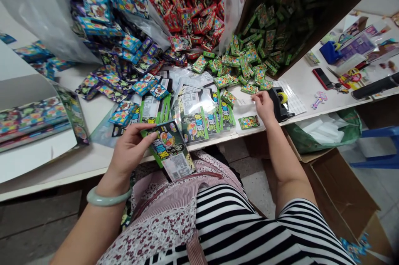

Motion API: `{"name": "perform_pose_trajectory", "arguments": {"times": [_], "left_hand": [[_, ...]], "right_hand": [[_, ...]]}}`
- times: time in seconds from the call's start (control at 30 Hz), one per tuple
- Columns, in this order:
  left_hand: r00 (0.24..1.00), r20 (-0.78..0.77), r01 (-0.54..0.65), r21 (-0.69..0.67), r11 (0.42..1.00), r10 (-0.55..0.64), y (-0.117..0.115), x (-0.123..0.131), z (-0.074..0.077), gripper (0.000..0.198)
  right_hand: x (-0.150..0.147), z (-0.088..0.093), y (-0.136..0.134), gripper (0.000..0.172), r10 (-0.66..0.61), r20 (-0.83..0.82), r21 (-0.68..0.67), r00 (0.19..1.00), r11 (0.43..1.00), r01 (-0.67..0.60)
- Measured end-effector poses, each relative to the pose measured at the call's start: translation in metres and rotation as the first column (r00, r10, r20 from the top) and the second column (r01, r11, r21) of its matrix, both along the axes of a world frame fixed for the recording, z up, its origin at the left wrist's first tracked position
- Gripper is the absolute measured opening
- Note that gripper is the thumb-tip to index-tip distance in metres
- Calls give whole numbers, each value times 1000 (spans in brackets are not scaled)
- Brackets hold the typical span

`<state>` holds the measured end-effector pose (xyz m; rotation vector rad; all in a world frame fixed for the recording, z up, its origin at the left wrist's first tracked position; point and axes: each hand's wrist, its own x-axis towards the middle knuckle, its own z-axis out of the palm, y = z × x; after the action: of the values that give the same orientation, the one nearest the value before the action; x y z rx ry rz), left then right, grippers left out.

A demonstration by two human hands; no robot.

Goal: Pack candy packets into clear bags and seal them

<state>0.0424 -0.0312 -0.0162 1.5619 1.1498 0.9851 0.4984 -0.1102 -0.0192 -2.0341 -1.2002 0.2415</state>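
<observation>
My left hand (129, 146) grips a printed green-and-black packet (171, 142) between thumb and fingers, tilted over the table's front edge. Beside a black tape dispenser (276, 109) with a yellow-cored roll, my right hand (264, 106) has thumb and fingertips pinched together. From that pinch a pale, see-through strip of tape (245, 102) seems to stick out to the left. Just below the strip lies one small green candy box (248, 122). Between my hands, several similar flat packets (195, 125) overlap on the table under clear plastic.
Heaps of purple-and-blue boxes (112, 73), red boxes (190, 11) and green boxes (249, 63) cover the table's back. An open white carton (31, 148) stands left. A phone (322, 78) and scissors (350, 77) lie right. Below is a green bag (349, 132).
</observation>
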Motion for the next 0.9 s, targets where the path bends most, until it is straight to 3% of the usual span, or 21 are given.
{"name": "perform_pose_trajectory", "arguments": {"times": [0.1, 0.2, 0.3, 0.37, 0.43, 0.5, 0.57, 0.77, 0.9], "left_hand": [[998, 33, 44, -8, 999, -44, 0, 2, 2, 23], [996, 53, 68, 26, 997, -69, -2, 8, 6, 23], [996, 44, 69, 85, 994, -73, -6, 15, 14, 23], [995, 27, 93, 103, 990, -96, -9, 18, 18, 24], [992, 23, 123, 111, 986, -127, -11, 19, 22, 24], [987, 28, 156, 135, 978, -161, -14, 18, 26, 21], [983, 39, 172, 169, 970, -181, -17, 17, 28, 19], [975, 72, 196, 168, 966, -211, -15, 15, 25, 18], [977, 64, 192, 142, 971, -203, -12, 18, 24, 25]], "right_hand": [[1, 12, 3, 11, -58, -114, 191, 992, 978, 80], [-26, 42, 9, 14, 85, -241, 303, 967, 953, -9], [-85, 81, 16, 16, 430, -336, 288, 838, 894, -343], [-131, 102, 21, 18, 621, -402, 223, 673, 779, -586], [-173, 115, 29, 20, 733, -442, 154, 517, 630, -761], [-205, 120, 39, 21, 781, -449, 87, 434, 521, -849], [-225, 120, 50, 22, 794, -442, 22, 418, 475, -880], [-240, 110, 72, 19, 772, -398, -157, 495, 474, -866], [-240, 102, 80, 25, 753, -440, -176, 490, 462, -869]]}}
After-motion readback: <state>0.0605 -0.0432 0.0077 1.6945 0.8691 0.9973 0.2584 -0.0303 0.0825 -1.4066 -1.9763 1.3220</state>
